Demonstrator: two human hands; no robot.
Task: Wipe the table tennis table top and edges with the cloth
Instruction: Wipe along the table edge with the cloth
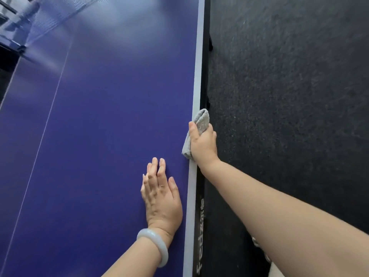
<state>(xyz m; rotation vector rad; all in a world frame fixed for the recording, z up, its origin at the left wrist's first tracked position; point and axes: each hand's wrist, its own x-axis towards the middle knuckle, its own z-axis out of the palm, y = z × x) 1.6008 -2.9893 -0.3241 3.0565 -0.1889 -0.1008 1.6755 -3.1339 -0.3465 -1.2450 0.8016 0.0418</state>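
Grey cloth (pixel 202 120) is folded over white edge (pixel 196 76) of blue tabletop (pixel 99 136), middle right of frame, likely so top and side are rubbed together. Right grip (pixel 203 144) is clamped on cloth, thumb on top. Left grip (pixel 161 198) is laid flat on tabletop, fingers straight, lower middle, likely for leaning.

My table (pixel 99 136) is deep blue with a thin white line and a pale border. My cloth (pixel 202 120) is light grey. The floor (pixel 289 96) is dark charcoal, speckled. My bangle (pixel 162 252) is milky white.
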